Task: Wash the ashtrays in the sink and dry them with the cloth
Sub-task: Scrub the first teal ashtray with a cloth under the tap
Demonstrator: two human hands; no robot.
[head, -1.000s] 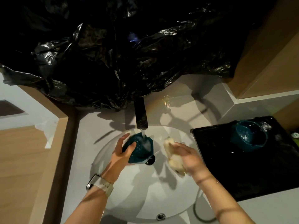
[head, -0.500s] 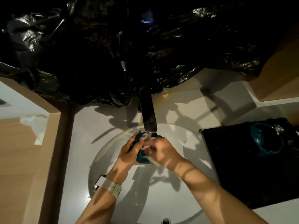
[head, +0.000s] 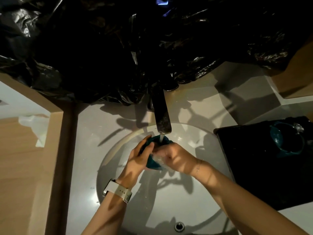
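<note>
A dark teal ashtray [head: 153, 164] is held over the white round sink [head: 169, 206], under water running from the dark tap [head: 161, 116]. My left hand [head: 138, 158] grips its left side, fingers curled over the rim. My right hand [head: 174, 157] is closed against its right side; a pale sponge-like thing peeks out beneath the fingers, mostly hidden. A second teal ashtray [head: 286, 140] sits on the black tray [head: 254, 158] to the right. No cloth is plainly visible.
Crumpled black plastic sheeting [head: 135, 48] hangs over the back of the counter above the tap. A wooden panel [head: 22, 158] borders the sink on the left. The overflow hole [head: 179, 226] sits at the sink's near edge.
My right hand moved left from beside the ashtray onto it, bringing the pale sponge against it. The left hand kept holding the ashtray under the stream. The view shifted closer.
</note>
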